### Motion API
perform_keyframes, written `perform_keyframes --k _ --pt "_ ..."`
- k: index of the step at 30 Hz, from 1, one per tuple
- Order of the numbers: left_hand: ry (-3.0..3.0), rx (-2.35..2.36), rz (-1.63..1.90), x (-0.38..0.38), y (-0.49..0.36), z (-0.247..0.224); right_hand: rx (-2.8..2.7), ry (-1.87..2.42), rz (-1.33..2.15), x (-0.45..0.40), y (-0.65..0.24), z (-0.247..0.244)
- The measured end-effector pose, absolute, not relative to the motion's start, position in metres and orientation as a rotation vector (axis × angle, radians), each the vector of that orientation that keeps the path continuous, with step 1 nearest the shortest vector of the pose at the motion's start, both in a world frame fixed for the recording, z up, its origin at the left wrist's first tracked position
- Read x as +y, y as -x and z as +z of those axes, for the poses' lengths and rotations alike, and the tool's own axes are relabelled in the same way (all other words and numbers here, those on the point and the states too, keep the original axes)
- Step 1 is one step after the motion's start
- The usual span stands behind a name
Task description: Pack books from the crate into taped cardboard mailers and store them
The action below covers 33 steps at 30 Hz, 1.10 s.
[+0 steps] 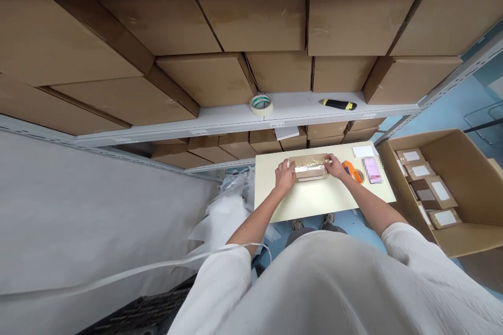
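A small brown cardboard box (pixel 310 160) with shiny clear tape along it lies on a pale yellow table (pixel 298 201). My left hand (pixel 285 175) grips its left end, fingers curled over the edge. At the opposite end my right hand (pixel 334 165) is closed on the box's right edge. Just right of that hand sits an orange tape dispenser (pixel 351 171) with a roll of tape. A white card (pixel 362 152) and a pink item (pixel 372 169), blurred out, lie at the table's right side.
Shelves of brown cartons (pixel 251 15) rise in front. On the shelf edge are a masking tape roll (pixel 261 105) and a black-yellow utility knife (pixel 338 104). A large open carton (pixel 475 167) at right holds several labelled boxes. White sheeting (pixel 226 214) is heaped left of the table.
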State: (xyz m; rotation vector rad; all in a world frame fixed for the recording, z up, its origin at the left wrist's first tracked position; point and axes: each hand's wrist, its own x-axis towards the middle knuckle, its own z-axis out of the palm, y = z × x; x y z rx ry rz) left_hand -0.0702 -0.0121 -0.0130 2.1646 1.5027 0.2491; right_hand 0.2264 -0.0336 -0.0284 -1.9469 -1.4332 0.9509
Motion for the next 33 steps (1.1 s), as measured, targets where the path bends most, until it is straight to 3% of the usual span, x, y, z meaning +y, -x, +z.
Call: perform_keyframes --k 9,17,33 --pt "-2.514 1.181 0.069 -0.018 0.023 -0.009 -1.425 1.847 0.918 -0.056 -0.24 -0.045" --pt "-2.503 1.232 0.114 -0.028 0.024 -0.022 -1.341 2.453 0.66 -0.12 -0.303 -0.066" --pt "-2.477 1.261 0.109 -0.025 0.023 -0.029 -1.417 2.693 0.768 -0.123 -0.304 -0.069"
